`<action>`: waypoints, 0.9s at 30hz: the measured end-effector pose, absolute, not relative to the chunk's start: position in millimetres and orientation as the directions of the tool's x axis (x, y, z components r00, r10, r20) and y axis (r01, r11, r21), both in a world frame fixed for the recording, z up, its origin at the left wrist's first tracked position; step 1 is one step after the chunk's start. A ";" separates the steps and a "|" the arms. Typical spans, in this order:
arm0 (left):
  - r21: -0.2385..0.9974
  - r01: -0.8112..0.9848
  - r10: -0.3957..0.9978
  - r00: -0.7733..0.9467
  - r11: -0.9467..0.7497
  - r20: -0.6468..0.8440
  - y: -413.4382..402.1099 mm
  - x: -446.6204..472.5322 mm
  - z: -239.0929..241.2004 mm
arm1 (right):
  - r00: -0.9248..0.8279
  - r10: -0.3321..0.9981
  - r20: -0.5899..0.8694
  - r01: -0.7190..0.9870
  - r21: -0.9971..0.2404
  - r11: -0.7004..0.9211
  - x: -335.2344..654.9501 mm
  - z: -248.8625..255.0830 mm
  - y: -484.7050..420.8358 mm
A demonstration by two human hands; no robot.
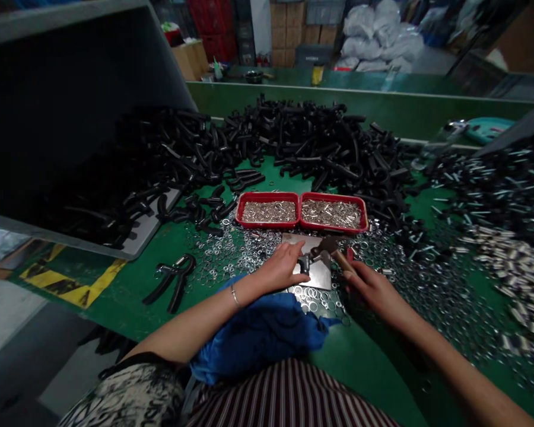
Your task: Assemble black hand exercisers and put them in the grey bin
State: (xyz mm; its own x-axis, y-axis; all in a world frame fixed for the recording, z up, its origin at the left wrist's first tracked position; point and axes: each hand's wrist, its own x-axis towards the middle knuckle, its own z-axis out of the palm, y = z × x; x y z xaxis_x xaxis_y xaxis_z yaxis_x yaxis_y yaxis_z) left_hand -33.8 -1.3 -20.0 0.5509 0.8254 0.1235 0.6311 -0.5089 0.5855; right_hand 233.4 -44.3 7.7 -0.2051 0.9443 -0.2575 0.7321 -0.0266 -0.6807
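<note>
My right hand (368, 284) is wrapped round the wooden handle of a hammer (342, 261). The hammer's dark head is over a flat metal plate (323, 276) on the table. On that plate, thumb and fingers of my left hand (281, 267) grip a small black part with shiny metal (304, 264); its exact kind is too small to tell. Something small and red (349, 254) shows by my right fingers. Just beyond the plate, two joined red trays hold small metal pieces: the left tray (267, 226) and the right tray (333, 229). Metal rings (311, 293) lie around the plate.
Black curved handle-like parts (311, 136) are heaped across the back, spilling from a tipped grey bin (160, 65) at left. One assembled black pair (173, 281) lies apart. Metal cylinders (507, 267) and pin-like parts (480, 172) cover the right. A blue cloth (267, 332) lies at the front.
</note>
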 end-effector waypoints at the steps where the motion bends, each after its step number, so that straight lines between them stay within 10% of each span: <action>1: 0.604 0.628 0.839 0.528 -0.492 0.134 -5.1 -33.6 -18.3 | -0.160 0.958 -0.237 0.733 -0.679 -0.046 239.6 4.6 -43.8; 6: 0.833 0.481 0.954 0.241 -0.275 0.176 -36.3 -21.9 -8.9 | -0.063 0.946 0.317 0.847 -0.485 0.218 253.6 8.7 -41.7; 11: 0.754 0.424 0.860 0.346 -0.501 0.376 -66.6 -12.1 -5.5 | -0.248 0.956 -0.156 0.439 -0.898 -0.032 216.6 27.4 -42.9; 14: 0.636 0.437 0.763 0.481 -0.636 0.432 -73.0 -23.0 0.1 | -0.322 0.938 -0.124 0.378 -0.926 0.007 199.1 24.1 -47.8; 19: 0.530 0.624 0.818 0.432 -0.575 0.380 -6.0 -79.8 32.3 | -0.314 0.853 0.416 0.576 -0.631 0.520 209.1 6.1 -64.6; 27: 0.155 0.988 0.990 -0.016 -0.006 0.140 206.0 -172.8 31.8 | -0.408 0.706 0.579 0.650 -0.358 0.670 223.6 9.1 -64.0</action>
State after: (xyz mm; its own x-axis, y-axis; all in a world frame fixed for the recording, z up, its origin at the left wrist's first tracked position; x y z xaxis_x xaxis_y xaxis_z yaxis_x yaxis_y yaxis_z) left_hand -172.8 206.0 31.8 -0.0162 0.9900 0.1401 0.9880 -0.0057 0.1545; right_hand 223.6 -64.0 9.1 -0.4079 0.7058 0.5792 0.6504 0.6699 -0.3582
